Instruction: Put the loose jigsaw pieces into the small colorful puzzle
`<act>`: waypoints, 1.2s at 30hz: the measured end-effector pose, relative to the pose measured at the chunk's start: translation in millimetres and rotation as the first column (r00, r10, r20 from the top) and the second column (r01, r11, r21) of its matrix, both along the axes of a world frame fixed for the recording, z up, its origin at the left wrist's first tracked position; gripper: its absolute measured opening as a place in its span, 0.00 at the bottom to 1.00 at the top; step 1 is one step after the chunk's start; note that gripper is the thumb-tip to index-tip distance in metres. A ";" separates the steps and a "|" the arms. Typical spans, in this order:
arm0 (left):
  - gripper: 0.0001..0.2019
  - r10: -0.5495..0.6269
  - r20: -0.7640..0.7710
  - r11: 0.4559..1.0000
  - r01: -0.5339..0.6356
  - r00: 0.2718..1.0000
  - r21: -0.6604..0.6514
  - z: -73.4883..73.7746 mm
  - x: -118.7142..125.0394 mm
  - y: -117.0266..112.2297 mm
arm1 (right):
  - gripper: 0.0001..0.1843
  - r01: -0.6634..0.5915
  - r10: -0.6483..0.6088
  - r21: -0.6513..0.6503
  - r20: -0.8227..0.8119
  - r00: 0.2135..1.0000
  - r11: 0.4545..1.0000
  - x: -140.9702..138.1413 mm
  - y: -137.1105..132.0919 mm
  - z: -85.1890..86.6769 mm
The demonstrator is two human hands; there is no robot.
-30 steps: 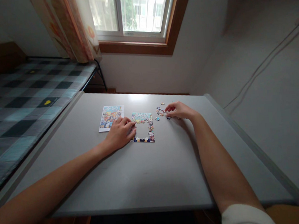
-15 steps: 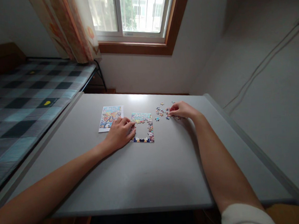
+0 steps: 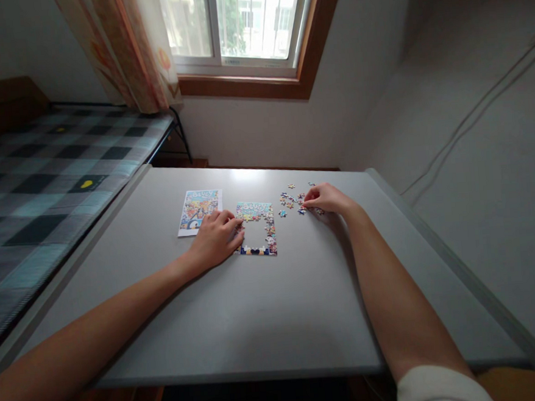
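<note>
One spread left hand (image 3: 216, 237) at puzzle (image 3: 255, 212), right hand (image 3: 326, 199) (grip unclear) at loose pieces (image 3: 290, 204)

I'm in what looks like a bedroom in a home. To the left of my left hand (image 3: 217, 236) lies a bed (image 3: 85, 146) with a checked cover, a wooden board (image 3: 0, 112) at its far end and a dark metal leg (image 3: 183, 142). Beyond my 2 hands, a flowered curtain (image 3: 122, 58) hangs beside a wood-framed window (image 3: 255, 27) with bars outside. Right of my right hand (image 3: 326, 198), a loose cable (image 3: 464, 127) crosses a plain pale wall (image 3: 502, 221).
</note>
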State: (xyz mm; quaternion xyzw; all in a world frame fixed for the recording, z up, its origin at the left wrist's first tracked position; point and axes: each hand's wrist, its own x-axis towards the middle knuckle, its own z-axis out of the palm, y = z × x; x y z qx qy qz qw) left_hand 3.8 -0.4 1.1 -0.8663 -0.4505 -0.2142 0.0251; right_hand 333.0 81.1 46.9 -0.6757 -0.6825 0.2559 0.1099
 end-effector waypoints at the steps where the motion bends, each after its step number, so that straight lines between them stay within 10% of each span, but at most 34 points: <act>1: 0.12 0.000 0.001 1.000 0.000 1.000 0.003 -0.5 -0.2 0.2 | 0.07 0.003 -0.003 0.001 -0.001 1.000 1.000 -0.3 -0.1 0.1; 25: 0.12 -0.004 0.015 1.000 0.004 1.000 0.008 -0.7 0.0 0.3 | 0.07 0.024 -0.027 -0.015 -0.221 0.975 1.000 -4.1 -4.4 3.4; 36: 0.12 -0.007 -0.003 1.000 0.007 1.000 0.011 1.3 0.1 -0.9 | 0.12 -0.262 0.237 -0.002 -0.417 0.877 0.965 -37.4 -9.0 7.3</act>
